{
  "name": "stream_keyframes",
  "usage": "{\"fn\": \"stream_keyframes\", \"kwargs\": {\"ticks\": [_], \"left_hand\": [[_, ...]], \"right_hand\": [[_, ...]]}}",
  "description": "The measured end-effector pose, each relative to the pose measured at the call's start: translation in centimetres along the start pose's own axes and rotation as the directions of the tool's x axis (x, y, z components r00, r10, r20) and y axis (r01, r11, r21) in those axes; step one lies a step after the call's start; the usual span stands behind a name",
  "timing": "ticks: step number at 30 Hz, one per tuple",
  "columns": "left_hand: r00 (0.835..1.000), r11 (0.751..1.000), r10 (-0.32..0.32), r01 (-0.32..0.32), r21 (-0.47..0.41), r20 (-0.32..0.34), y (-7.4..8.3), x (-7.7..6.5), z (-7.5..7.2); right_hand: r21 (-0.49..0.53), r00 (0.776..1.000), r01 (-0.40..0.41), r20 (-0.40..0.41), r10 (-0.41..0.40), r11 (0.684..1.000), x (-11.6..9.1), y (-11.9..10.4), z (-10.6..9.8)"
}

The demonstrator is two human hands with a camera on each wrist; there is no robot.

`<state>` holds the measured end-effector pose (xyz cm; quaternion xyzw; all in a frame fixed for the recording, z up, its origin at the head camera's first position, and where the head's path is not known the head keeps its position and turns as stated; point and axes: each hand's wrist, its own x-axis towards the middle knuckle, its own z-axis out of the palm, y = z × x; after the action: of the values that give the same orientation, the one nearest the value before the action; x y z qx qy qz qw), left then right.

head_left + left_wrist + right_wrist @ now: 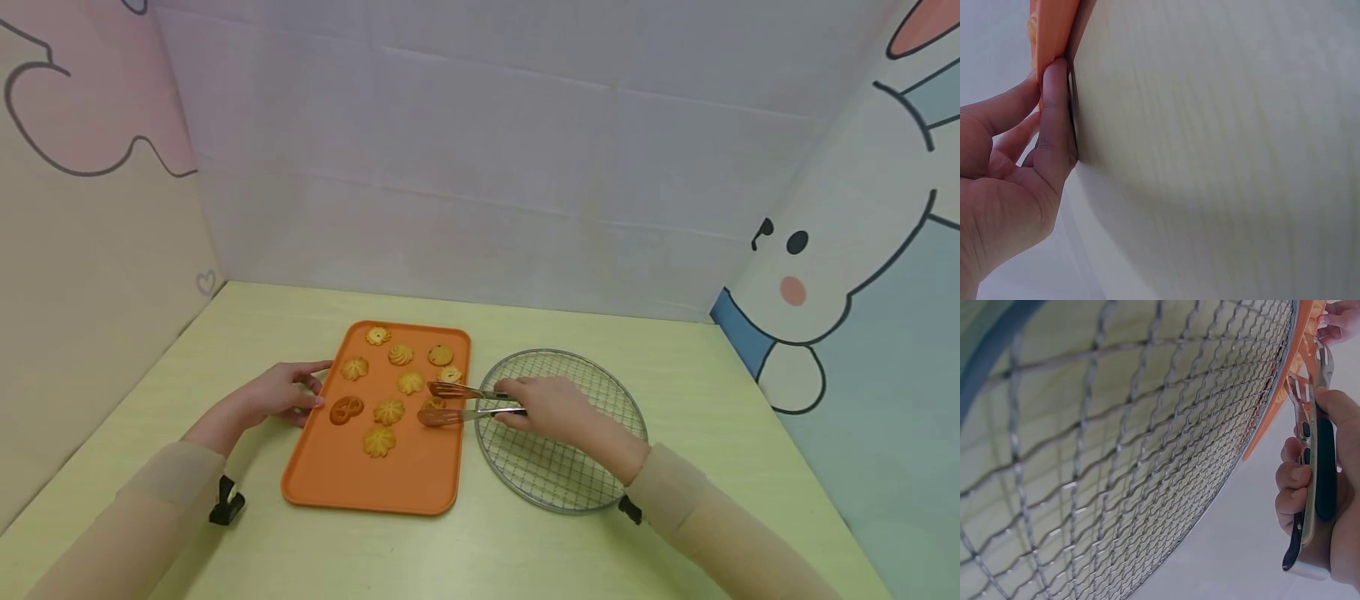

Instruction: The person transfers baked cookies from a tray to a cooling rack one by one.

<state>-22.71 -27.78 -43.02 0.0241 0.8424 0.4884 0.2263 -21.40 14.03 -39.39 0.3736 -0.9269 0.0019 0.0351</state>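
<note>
We see work at an early stage, as we judge it: ten cookies (388, 412), one of them a pretzel-shaped cookie (347, 410), lie on the orange tray (367, 487), and we find none on the round wire rack (525, 446) just beside it. The left hand (273, 393) pinches the tray's rim between thumb and fingers. The right hand (551, 407), reaching across the rack, grips metal tongs (1324, 475), whose slotted ends stand apart about one cookie near the tray's right edge (whether they touch it, we cannot tell). Reaching a cookie appears done; closing on it is not, and the nine others lie away from the tongs' ends.
</note>
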Motion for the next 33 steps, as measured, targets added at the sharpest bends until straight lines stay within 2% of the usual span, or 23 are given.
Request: {"fn": "stream_keyframes", "kwargs": {"ticks": [6,13,21,27,33], "left_hand": [[1.0,1.0,0.005,-0.005,-0.018,0.013,0.1,-0.2,-0.1],[1.0,1.0,0.001,-0.001,-0.02,0.01,0.0,-0.2,0.0],[1.0,1.0,0.008,-0.007,-0.02,0.014,0.1,-0.2,0.0],[1.0,1.0,-0.003,0.003,-0.016,0.006,0.0,-0.1,-0.1],[1.0,1.0,-0.006,0.006,-0.016,0.007,-0.2,0.1,-0.2]], "right_hand": [[0.007,0.999,0.02,-0.027,-0.02,1.0,-0.1,0.1,0.2],[0.025,0.999,0.006,-0.038,-0.005,1.0,-0.3,0.1,0.2],[0.054,0.999,-0.006,-0.052,0.009,0.999,-1.0,0.4,-1.2],[0.05,0.995,-0.003,-0.098,0.008,0.999,-1.6,1.0,-2.3],[0.045,0.992,-0.041,-0.117,0.046,0.998,-2.4,1.7,-4.0]]}}
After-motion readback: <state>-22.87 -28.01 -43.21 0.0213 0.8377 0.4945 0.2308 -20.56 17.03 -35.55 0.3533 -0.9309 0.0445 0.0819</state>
